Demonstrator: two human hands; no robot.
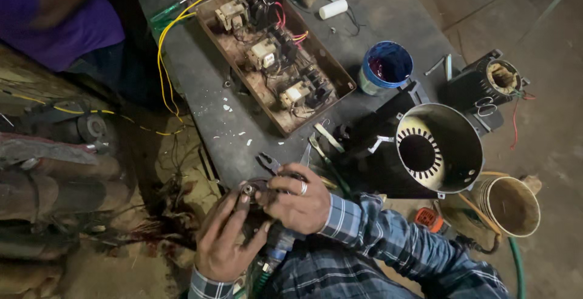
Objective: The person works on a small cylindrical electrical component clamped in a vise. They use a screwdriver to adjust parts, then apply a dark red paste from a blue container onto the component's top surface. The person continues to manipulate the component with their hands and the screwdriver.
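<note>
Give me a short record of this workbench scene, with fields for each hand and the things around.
setting: dark workbench, seen from above
left hand: cupped under a small round motor part
right hand: on top of the same part, ring on one finger
beside hands: pliers
bench middle: open tray of electrical contactors with a yellow wire
bench right: blue paint can, large motor housing
far left: another person in purple
</note>
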